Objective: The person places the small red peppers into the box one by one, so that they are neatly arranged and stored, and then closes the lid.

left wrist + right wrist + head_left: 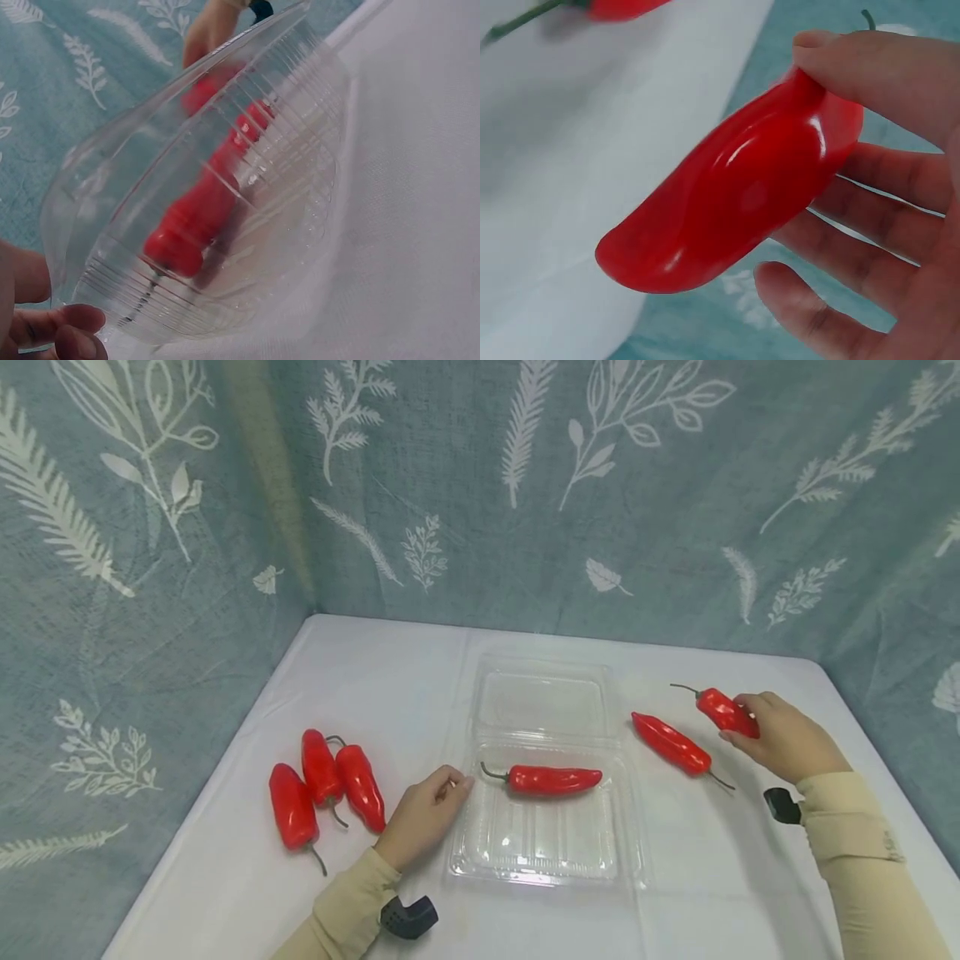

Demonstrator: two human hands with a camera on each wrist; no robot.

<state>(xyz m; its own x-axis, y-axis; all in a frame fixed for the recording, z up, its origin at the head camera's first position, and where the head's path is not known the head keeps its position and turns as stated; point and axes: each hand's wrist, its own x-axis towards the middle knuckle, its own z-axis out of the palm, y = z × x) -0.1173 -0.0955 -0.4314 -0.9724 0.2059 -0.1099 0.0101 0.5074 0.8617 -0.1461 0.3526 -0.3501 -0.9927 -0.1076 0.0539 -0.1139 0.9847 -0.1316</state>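
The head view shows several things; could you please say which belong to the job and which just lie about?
Probably in the job:
right hand, held pepper
clear box, pepper inside
left hand at box edge

Lying about for now:
three peppers at left
pepper right of box

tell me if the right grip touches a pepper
Touching: the right wrist view shows the right grip holding a pepper, its thumb on one end.

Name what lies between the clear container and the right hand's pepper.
In the head view, another red pepper lies on the cloth between the container and held pepper.
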